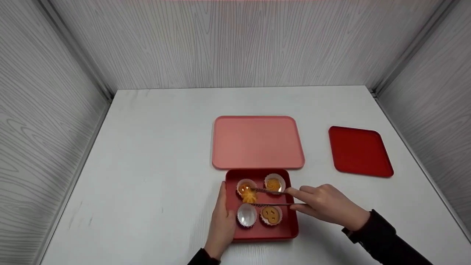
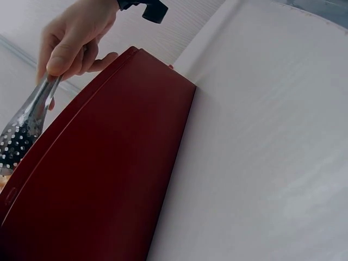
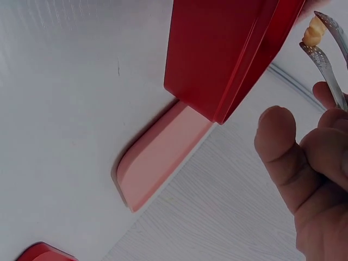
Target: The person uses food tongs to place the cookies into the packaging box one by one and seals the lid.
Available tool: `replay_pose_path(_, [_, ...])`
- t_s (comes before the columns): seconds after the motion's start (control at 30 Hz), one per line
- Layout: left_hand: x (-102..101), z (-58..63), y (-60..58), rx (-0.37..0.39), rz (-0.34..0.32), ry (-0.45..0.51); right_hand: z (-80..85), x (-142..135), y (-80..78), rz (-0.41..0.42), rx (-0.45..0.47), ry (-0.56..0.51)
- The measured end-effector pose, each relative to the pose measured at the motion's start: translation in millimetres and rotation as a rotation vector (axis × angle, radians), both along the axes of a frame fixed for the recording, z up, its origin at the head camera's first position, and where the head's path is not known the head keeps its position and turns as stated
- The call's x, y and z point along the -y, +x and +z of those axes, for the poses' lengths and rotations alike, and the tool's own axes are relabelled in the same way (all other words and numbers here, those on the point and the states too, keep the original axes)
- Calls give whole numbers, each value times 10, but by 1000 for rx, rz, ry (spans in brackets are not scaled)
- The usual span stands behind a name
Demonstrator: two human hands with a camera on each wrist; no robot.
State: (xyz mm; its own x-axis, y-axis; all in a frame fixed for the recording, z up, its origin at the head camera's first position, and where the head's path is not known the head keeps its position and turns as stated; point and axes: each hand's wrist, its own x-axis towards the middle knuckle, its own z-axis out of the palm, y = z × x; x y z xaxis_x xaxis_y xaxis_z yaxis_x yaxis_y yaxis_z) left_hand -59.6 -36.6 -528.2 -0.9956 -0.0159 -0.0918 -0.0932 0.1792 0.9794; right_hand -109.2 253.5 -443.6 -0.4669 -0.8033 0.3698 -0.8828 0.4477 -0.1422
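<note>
My right hand [image 1: 325, 204] holds metal tongs [image 1: 270, 191] over a deep red box [image 1: 290, 230]. Between the perforated tips is a yellow, ridged cookie [image 1: 250, 196], also visible in the right wrist view. Along the box's left wall lies my left hand [image 1: 220, 224], its fingers straight against the outside and the thumb at the rim. Inside, one paper cup [image 1: 247, 216] shows its bare white bottom. A pretzel-shaped cookie [image 1: 271, 215] sits in the cup beside it. Behind them are a shiny orange piece [image 1: 243, 187] and a round yellow cookie [image 1: 273, 184], each in a cup.
Just behind the box lies a pink tray [image 1: 257, 141]. A smaller red tray [image 1: 360, 151] is on the right side of the white table [image 1: 158, 158]. Wood-grained panels [image 1: 239, 44] stand at the back and both sides.
</note>
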Motion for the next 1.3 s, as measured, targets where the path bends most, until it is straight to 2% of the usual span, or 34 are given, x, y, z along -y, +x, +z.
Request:
replay_pose_path(0.37, [-6,3,-4,8,0,18,-49,65,64,45,84,46])
replay_pose_path(0.87, [-30,22,-6,23,-4,28,-131,79,73,72,34,81])
replay_pose_path(1.3, [-30,26,-3,27,5,18,-133,93,83,41,77,110])
